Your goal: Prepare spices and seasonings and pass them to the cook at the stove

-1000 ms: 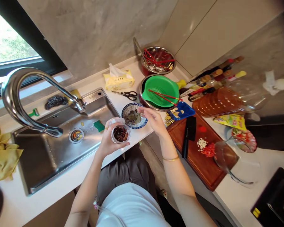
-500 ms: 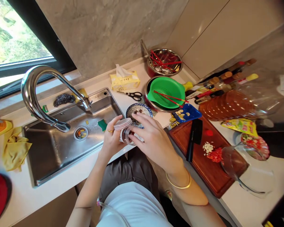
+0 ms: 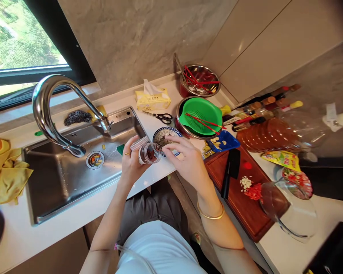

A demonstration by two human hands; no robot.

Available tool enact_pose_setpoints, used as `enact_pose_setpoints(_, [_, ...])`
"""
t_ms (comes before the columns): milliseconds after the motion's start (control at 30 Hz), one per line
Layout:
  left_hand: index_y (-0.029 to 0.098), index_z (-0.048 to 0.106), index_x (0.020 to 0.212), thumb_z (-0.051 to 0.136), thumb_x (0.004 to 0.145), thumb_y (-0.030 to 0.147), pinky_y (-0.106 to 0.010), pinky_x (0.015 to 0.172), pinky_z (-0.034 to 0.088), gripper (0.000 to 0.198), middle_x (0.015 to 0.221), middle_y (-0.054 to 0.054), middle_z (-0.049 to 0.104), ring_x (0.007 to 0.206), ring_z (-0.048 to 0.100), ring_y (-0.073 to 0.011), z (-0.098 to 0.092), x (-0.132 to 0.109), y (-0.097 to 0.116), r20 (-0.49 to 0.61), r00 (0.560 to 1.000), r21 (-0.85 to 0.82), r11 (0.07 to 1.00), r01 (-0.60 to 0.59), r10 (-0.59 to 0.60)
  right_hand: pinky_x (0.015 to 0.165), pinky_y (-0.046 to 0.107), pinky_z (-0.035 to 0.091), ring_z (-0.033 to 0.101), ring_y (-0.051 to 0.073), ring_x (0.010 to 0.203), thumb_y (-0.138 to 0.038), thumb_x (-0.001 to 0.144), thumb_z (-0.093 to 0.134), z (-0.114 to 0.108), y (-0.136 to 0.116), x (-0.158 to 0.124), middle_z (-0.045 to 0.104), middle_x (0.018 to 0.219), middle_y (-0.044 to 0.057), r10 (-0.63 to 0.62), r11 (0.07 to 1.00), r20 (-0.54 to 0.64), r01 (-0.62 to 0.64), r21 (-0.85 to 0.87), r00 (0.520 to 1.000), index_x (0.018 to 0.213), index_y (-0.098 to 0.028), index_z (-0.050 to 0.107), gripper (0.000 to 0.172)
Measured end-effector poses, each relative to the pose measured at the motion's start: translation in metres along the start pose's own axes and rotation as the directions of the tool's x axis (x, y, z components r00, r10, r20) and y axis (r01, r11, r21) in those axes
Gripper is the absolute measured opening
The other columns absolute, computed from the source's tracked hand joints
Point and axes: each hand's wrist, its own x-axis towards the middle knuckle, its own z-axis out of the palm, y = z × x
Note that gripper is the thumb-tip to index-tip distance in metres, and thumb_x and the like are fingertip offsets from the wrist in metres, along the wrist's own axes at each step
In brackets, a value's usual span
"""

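Observation:
My left hand [image 3: 130, 161] is wrapped around a small clear jar [image 3: 149, 153], tipped with its mouth toward the right. Dark brown pieces lie inside it. The jar's clear lid [image 3: 137, 144] is held against it by the same hand. My right hand [image 3: 187, 158] is at the jar's mouth, thumb and fingertips drawn together; what is between them is too small to make out. Just behind the fingers sits a blue-patterned bowl [image 3: 157, 134] with pale and dark contents, partly covered by my right hand.
At left is the steel sink [image 3: 60, 194] under a curved faucet [image 3: 41, 104]. Behind the bowl are scissors [image 3: 163, 118], a tissue pack [image 3: 153, 99] and a green colander [image 3: 201, 104]. To the right, a black cleaver [image 3: 231, 167] lies on a cutting board [image 3: 263, 224] beside a glass bowl [image 3: 298, 213].
My right hand's fingers have come out of the jar and now pinch at its rim. The jar's mouth has turned more into view. The camera view has shifted slightly.

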Motion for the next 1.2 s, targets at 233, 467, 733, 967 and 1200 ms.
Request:
enact_pose_setpoints(233, [0.023,0.05,0.126,0.082,0.071,0.044,-0.049,0.105,0.046,0.067,0.138,-0.016,0.045,0.131,0.047,-0.0317,-0.003,-0.003,-0.001,-0.039,0.998,-0.074,0.996,0.047,-0.05,0.1,0.049,0.048,0.068,0.027,0.103,-0.038,0.084,0.065,0.019,0.095,0.001,0.074,0.104,0.013,0.295,0.955,-0.103,-0.291,0.056,0.95,0.086,-0.018,0.077,0.023])
enact_pose_setpoints(467, [0.022,0.051,0.124,0.08,0.07,0.053,-0.051,0.106,0.044,0.069,0.132,-0.015,0.05,0.129,0.048,-0.0327,-0.007,-0.004,0.012,-0.068,0.997,-0.126,0.991,-0.044,0.036,0.102,0.044,0.049,0.063,0.024,0.117,-0.042,0.091,0.059,0.026,0.075,0.003,0.069,0.122,0.011,0.179,0.883,0.146,-0.225,0.413,0.973,0.109,-0.022,0.073,0.031])
enact_pose_setpoints(733, [0.024,0.045,0.134,0.073,0.081,0.044,-0.048,0.101,0.048,0.062,0.137,-0.017,0.045,0.125,0.051,-0.0322,-0.002,-0.012,0.009,-0.033,0.993,-0.004,0.993,-0.114,0.114,0.113,0.053,0.039,0.045,0.028,0.136,-0.021,0.086,0.067,-0.009,-0.016,0.001,0.055,0.142,0.004,-0.19,0.981,0.245,0.194,0.006,0.951,0.096,-0.029,0.076,0.016])
enact_pose_setpoints(967, [0.021,0.048,0.127,0.072,0.081,0.034,-0.051,0.099,0.046,0.053,0.135,-0.02,0.05,0.123,0.05,-0.0334,0.003,-0.016,0.0,0.055,0.977,0.079,0.975,-0.208,0.204,0.112,0.051,0.041,0.044,0.033,0.136,-0.017,0.085,0.066,0.022,-0.01,0.002,0.054,0.142,0.016,-0.098,0.914,0.388,0.237,-0.33,0.917,0.101,-0.014,0.077,0.019])
enact_pose_setpoints(1200, [0.02,0.05,0.127,0.074,0.08,0.037,-0.048,0.1,0.047,0.055,0.134,-0.019,0.05,0.123,0.053,-0.0329,0.008,-0.019,0.001,0.046,0.989,0.031,0.989,-0.145,0.144,0.11,0.05,0.043,0.048,0.029,0.132,-0.013,0.085,0.063,0.016,-0.008,-0.005,0.059,0.136,0.014,-0.137,0.947,0.307,0.216,-0.239,0.942,0.097,-0.017,0.076,0.018])
